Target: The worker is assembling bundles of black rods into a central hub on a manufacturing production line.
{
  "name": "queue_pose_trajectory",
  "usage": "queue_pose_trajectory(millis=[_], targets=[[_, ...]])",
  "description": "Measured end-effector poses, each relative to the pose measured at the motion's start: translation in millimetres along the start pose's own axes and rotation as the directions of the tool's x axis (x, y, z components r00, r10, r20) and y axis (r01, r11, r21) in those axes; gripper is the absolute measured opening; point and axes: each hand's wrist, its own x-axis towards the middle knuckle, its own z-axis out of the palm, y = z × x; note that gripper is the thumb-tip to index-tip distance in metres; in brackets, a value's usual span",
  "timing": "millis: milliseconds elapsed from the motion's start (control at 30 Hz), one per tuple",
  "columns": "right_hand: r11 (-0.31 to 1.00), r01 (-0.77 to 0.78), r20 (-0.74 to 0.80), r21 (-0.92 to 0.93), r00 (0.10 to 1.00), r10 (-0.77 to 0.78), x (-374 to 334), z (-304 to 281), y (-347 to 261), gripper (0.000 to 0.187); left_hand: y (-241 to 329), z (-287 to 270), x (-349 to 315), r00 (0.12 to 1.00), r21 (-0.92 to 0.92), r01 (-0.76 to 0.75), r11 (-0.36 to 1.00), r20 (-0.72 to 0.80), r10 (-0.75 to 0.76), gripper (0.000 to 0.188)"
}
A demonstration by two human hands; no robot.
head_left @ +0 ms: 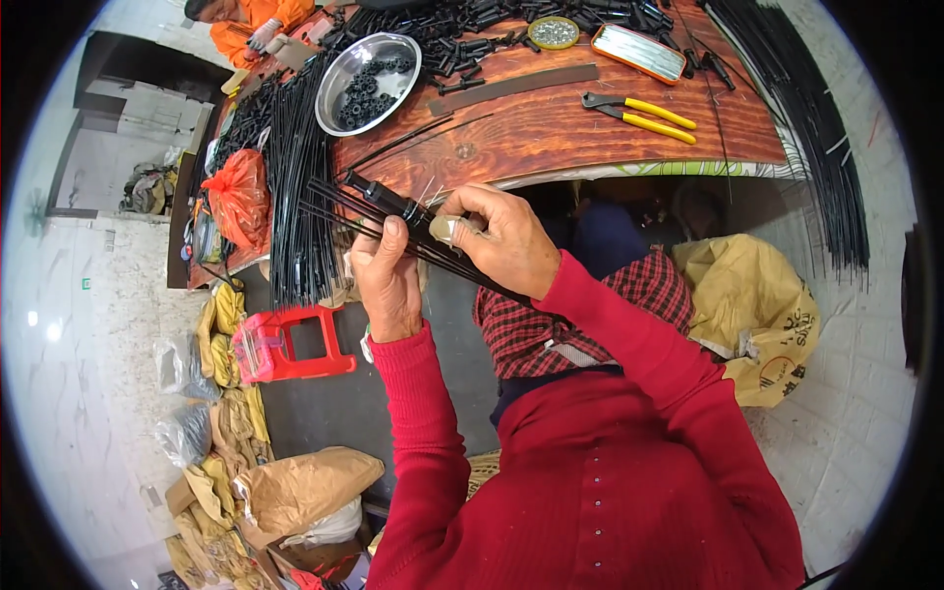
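Above my lap, thin black rods, which look like umbrella ribs (339,202), run slantwise through my hands with a black plastic hub (379,194) among them. My left hand (386,280) is closed round the ribs just below the hub, thumb pressed on top. At the hub's right end, my right hand (506,241) is pinched, with a pale wrapping (447,231) at its thumb and fingertips. Fine wire ends stick up beside these fingers. What lies inside the pinch is hidden.
The wooden table (531,128) holds yellow-handled pliers (639,116), a metal bowl (334,88) of black rings, a tin of wires (639,54), a dish of small metal pieces (554,32) and black rods. A red stool (295,346) stands left; a person in orange (246,29) sits far left.
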Motion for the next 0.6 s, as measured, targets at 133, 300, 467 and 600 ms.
queue_pose_trajectory(millis=[133, 300, 467, 600], targets=[[0.998, -0.058, 0.034, 0.016, 0.998, 0.057, 2, -4, -1, 0.011, -8, -6, 3, 0.999, -0.009, -0.018, 1.0, 0.044, 0.019, 0.024], [0.993, -0.099, 0.009, 0.067, 0.995, 0.099, 4, -3, 2, 0.011, -15, 4, 6, 0.994, 0.03, -0.103, 0.994, -0.025, 0.104, 0.033], [0.989, -0.138, 0.052, 0.046, 0.989, 0.136, 8, -9, -2, 0.012, -18, 7, 9, 0.989, 0.081, -0.135, 0.987, -0.056, 0.14, 0.031], [0.989, -0.139, 0.064, 0.043, 0.989, 0.136, 13, -10, 3, 0.011, -19, 8, 11, 0.99, 0.083, -0.119, 0.989, -0.062, 0.124, 0.03]])
